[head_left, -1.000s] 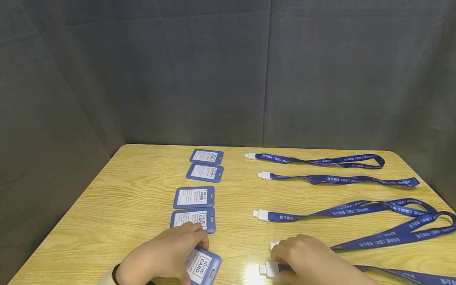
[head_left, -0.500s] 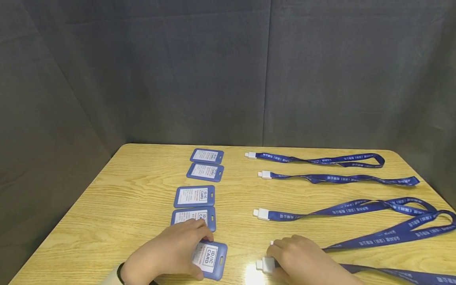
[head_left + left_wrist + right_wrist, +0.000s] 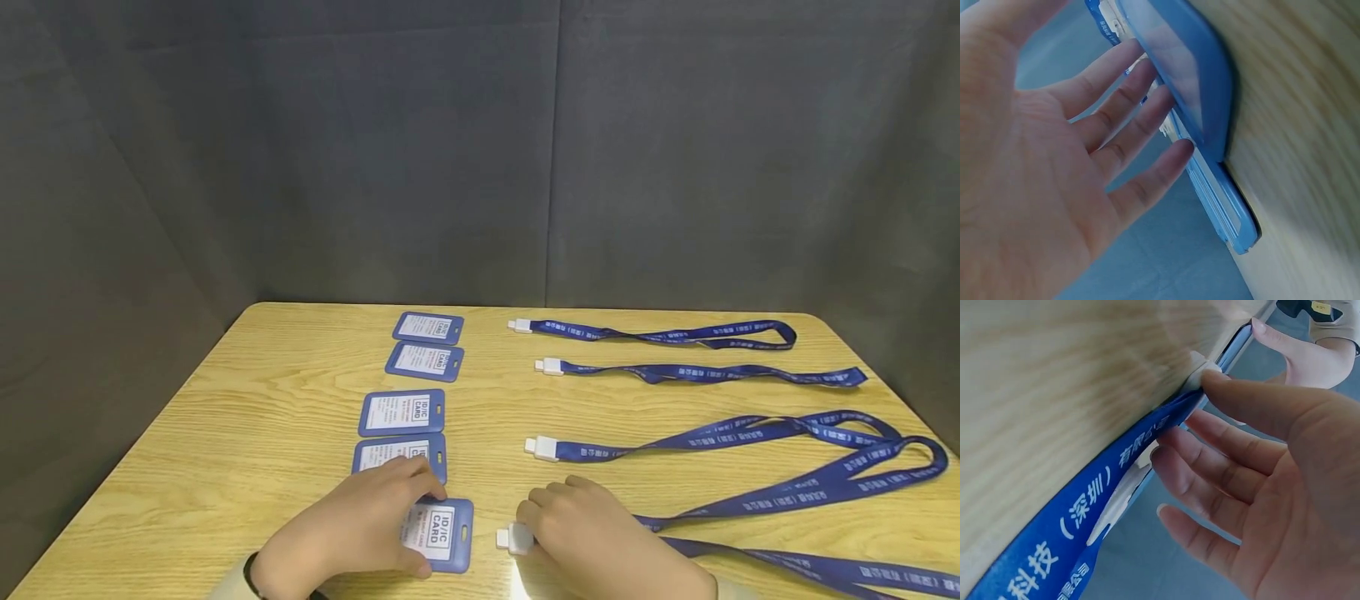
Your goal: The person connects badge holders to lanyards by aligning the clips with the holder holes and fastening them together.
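In the head view my left hand [image 3: 360,521] holds a blue ID card holder [image 3: 455,537] near the front of the table, thumb on the near edge and fingers on the far edge. Its slotted end points right. The left wrist view shows the fingertips against this card holder [image 3: 1191,75]. My right hand [image 3: 585,533] pinches the nearest blue lanyard [image 3: 772,558] at its white plastic clip [image 3: 517,539], whose narrow tip faces the card holder's slot across a small gap. In the right wrist view, thumb and fingers meet at the clip and the printed strap [image 3: 1091,500] trails away.
Several more card holders lie in a column behind my left hand, the closest [image 3: 438,458] partly covered by it. Other lanyards stretch out on the right, one with its white clip [image 3: 543,448] just beyond my right hand. A dark curtain [image 3: 480,167] hangs behind the wooden table [image 3: 202,467].
My right hand has slid left with the lanyard clip, closer to the card holder. My left hand has turned the card holder straighter and shifted it slightly away from the front edge.
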Action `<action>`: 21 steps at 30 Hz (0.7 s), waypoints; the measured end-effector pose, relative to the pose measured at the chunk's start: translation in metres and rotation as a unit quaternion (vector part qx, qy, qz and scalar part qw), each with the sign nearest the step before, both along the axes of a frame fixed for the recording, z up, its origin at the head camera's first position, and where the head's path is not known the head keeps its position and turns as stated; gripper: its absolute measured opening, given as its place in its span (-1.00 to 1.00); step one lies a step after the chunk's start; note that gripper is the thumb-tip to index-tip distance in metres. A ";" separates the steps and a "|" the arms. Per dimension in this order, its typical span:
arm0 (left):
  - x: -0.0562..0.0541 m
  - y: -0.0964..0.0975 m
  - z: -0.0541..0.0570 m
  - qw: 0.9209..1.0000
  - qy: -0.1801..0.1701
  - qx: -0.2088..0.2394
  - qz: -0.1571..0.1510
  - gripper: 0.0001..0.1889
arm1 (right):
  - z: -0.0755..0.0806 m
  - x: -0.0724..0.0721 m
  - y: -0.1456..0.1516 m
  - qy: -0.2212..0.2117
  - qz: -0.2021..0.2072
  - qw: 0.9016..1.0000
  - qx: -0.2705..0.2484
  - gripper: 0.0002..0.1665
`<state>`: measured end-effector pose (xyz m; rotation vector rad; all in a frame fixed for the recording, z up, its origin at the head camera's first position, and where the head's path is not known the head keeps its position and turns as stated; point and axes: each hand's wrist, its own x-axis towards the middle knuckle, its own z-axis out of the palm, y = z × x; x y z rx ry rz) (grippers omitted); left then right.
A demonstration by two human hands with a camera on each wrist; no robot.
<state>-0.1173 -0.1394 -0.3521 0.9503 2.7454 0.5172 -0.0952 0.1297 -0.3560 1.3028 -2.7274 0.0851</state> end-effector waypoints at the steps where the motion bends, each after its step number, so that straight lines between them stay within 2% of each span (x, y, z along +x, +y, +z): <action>1: 0.000 0.000 0.000 1.000 0.001 0.000 -0.001 -0.36 | 0.000 -0.001 -0.002 0.006 0.000 1.000 0.003 -0.82; 13: -0.003 0.002 -0.002 1.000 -0.007 0.017 0.000 -0.33 | 0.002 -0.008 -0.026 0.028 -0.026 0.999 0.038 -0.80; 21: -0.003 0.000 -0.002 1.000 0.008 0.016 -0.005 -0.34 | 0.005 -0.006 -0.034 0.010 -0.031 0.998 0.055 -0.79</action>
